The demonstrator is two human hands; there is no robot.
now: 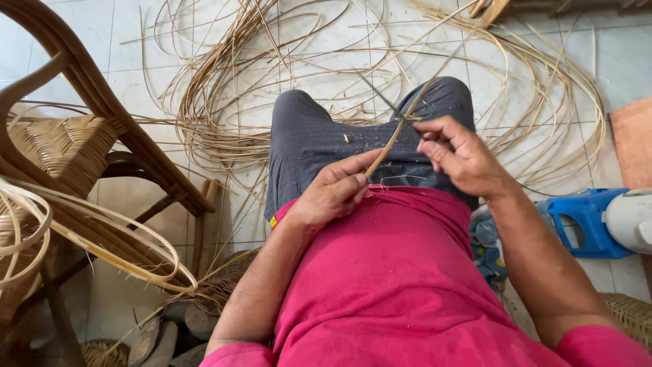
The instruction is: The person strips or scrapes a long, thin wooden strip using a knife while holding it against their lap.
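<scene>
My left hand (334, 191) pinches the near end of a thin tan rattan strip (394, 136) that rises over my lap toward the far floor. Just to the right, my right hand (462, 158) is closed on a small dark-bladed knife (380, 100), whose blade crosses the strip at the fingertips. Both hands hover above my grey trousers (305, 136) and pink shirt (387, 272). Small shavings lie scattered on the trousers.
Loose coils of rattan strips (224, 102) sprawl over the white tiled floor ahead. A wooden chair with a woven seat (68, 146) stands at left, bent strips draped over it. A blue and white plastic object (591, 217) lies at right.
</scene>
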